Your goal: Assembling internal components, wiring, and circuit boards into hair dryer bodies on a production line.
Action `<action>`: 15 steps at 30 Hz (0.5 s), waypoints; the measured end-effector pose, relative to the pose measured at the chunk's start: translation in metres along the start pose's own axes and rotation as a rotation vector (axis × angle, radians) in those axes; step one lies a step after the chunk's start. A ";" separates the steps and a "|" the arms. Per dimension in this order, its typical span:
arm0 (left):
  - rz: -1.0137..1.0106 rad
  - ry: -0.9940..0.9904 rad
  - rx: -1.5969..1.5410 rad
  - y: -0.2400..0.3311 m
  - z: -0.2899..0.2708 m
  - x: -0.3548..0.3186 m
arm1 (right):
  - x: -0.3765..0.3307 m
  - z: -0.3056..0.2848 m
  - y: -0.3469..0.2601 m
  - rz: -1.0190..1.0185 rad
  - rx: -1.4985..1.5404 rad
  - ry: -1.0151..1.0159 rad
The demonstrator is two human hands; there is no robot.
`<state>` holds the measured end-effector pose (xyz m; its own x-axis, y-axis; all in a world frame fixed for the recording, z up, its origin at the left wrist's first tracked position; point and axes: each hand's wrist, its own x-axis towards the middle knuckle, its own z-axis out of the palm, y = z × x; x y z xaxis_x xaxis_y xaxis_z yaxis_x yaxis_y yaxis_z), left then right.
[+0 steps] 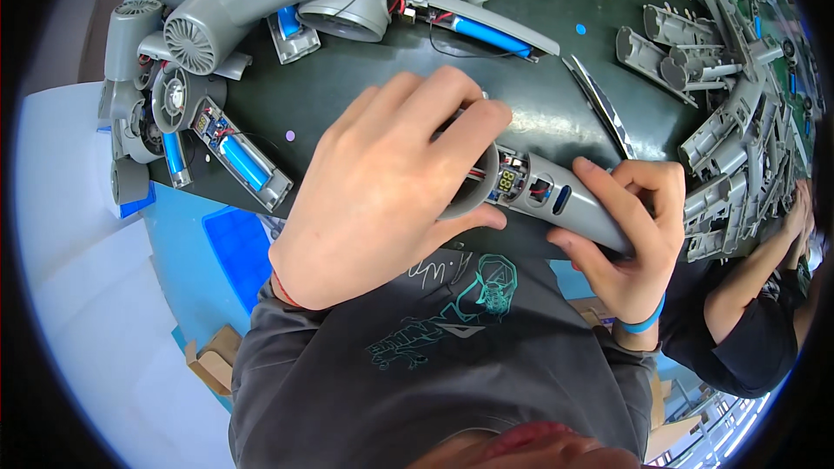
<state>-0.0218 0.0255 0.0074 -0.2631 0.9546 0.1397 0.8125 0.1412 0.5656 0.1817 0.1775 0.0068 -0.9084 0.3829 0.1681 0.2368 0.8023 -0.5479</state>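
A grey handheld fan (599, 208) lies across both my hands, over the near edge of the dark table. My left hand (382, 165) is closed around its round head, with the thumb below and fingers curled over the top; the palm side and much of the head are hidden. Around the handle, my right hand (638, 226) is closed, thumb on the near side and index finger along the far side. Between the hands, a small digital display (507, 181) and red wires show in an opening of the handle. Beyond lies a pointed metal tool, like tweezers (601, 106).
Grey fan bodies (261, 0) are heaped at the far left. Open handle halves with blue battery cells (243, 161) lie near them and at the back (491, 35). Empty grey shells (730, 148) pile up on the right, where another person's arm (756, 260) reaches in.
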 end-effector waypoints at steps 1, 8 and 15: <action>0.002 0.006 -0.004 0.000 0.001 0.000 | 0.002 -0.001 0.002 -0.021 0.040 0.001; 0.007 -0.004 0.002 0.000 -0.001 0.003 | 0.010 0.012 -0.003 -0.034 0.241 -0.003; -0.012 -0.007 -0.006 0.003 0.001 0.003 | 0.016 0.020 -0.002 -0.082 0.277 0.001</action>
<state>-0.0199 0.0291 0.0083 -0.2692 0.9547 0.1267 0.8059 0.1513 0.5725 0.1596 0.1728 -0.0052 -0.9201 0.3224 0.2223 0.0589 0.6752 -0.7353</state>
